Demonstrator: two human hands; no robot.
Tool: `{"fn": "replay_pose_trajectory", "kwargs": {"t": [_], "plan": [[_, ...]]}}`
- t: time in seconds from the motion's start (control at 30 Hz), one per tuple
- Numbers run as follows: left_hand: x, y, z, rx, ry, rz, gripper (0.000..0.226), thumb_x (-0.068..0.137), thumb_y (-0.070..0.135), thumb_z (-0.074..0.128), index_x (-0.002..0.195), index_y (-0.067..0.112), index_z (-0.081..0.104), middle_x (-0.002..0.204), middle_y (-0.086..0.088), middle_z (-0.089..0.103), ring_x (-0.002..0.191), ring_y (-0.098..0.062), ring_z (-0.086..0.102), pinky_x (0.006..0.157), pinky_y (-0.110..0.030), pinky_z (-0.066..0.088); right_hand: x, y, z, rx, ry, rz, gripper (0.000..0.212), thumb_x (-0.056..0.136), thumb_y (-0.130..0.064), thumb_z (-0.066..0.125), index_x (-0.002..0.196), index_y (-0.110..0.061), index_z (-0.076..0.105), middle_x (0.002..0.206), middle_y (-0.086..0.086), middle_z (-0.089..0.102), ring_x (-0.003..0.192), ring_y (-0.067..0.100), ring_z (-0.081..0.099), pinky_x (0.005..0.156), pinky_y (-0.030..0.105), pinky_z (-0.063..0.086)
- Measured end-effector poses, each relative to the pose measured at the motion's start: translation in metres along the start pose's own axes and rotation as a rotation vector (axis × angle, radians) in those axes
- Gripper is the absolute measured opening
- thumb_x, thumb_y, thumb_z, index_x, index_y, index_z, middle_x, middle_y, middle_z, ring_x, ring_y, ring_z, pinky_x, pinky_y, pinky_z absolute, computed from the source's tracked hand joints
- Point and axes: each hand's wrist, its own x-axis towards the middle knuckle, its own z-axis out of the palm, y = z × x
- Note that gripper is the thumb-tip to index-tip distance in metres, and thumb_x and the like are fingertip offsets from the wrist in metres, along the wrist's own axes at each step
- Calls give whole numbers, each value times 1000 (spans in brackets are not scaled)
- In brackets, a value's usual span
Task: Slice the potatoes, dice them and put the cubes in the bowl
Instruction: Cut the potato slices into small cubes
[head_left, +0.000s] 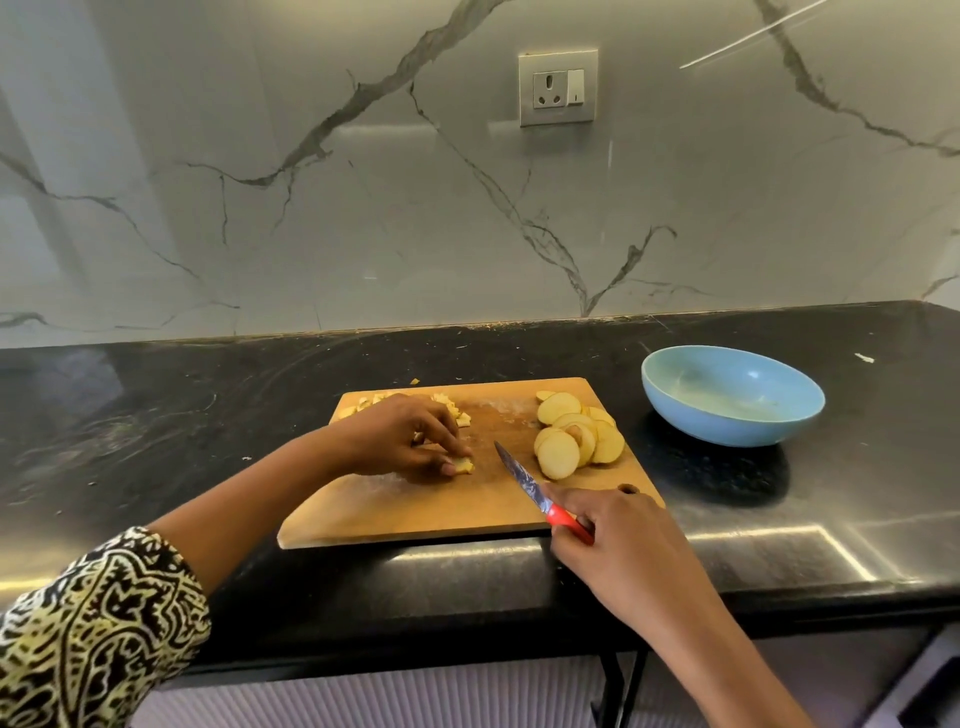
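Note:
A wooden cutting board (415, 512) lies on the black counter. My left hand (405, 439) pinches a small potato piece (463, 466) against the board's middle. Behind that hand sits a pile of potato cubes (457, 410), partly hidden by it. Several round potato slices (571, 434) overlap on the board's right side. My right hand (618, 535) grips the red handle of a knife (524, 480) whose blade points up-left, its tip just right of the held piece. A blue bowl (675, 395) stands to the right of the board and looks empty.
The black counter (182, 415) runs left and right, with its front edge just below the board. A marble wall with a power socket (558, 87) rises behind. Small potato scraps lie on the counter left of the board.

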Motion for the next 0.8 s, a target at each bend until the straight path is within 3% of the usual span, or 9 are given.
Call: {"fn": "replay_pose_trajectory", "kwargs": {"t": [0.17, 0.33, 0.47, 0.63, 0.8], "plan": [[1, 12, 14, 87, 189, -99, 26, 85, 34, 67, 108, 23, 71, 108, 6, 64, 95, -5, 52, 81, -16, 41, 4, -9, 4, -56, 8, -17, 42, 94, -34, 48, 135, -42, 49, 65, -17, 44, 62, 3, 44, 50, 16, 32], [2, 25, 34, 187, 389, -220, 40, 85, 51, 59, 114, 25, 68, 111, 6, 65, 97, -7, 54, 88, -26, 45, 20, -17, 4, -152, 18, -10, 43, 95, -33, 47, 138, -37, 47, 93, -10, 62, 84, 9, 56, 65, 22, 43], [-7, 19, 35, 238, 428, -229, 46, 85, 56, 55, 119, 28, 65, 120, 8, 63, 109, -10, 52, 92, -29, 38, 30, -26, 9, -237, 10, -24, 41, 96, -32, 47, 138, -34, 48, 102, -6, 64, 88, 12, 58, 72, 26, 49], [-14, 15, 35, 211, 461, -187, 32, 88, 49, 57, 112, 31, 68, 115, 13, 66, 102, -6, 50, 81, -26, 27, 36, -27, 9, -268, -14, -50, 43, 96, -32, 49, 139, -35, 47, 104, -6, 65, 89, 12, 59, 71, 25, 48], [-13, 16, 36, 203, 479, -182, 29, 88, 48, 58, 109, 32, 70, 112, 14, 67, 103, -5, 53, 84, -27, 30, 38, -29, 10, -266, 3, -60, 45, 95, -32, 49, 139, -36, 45, 103, -7, 65, 89, 12, 59, 67, 24, 43]]}}
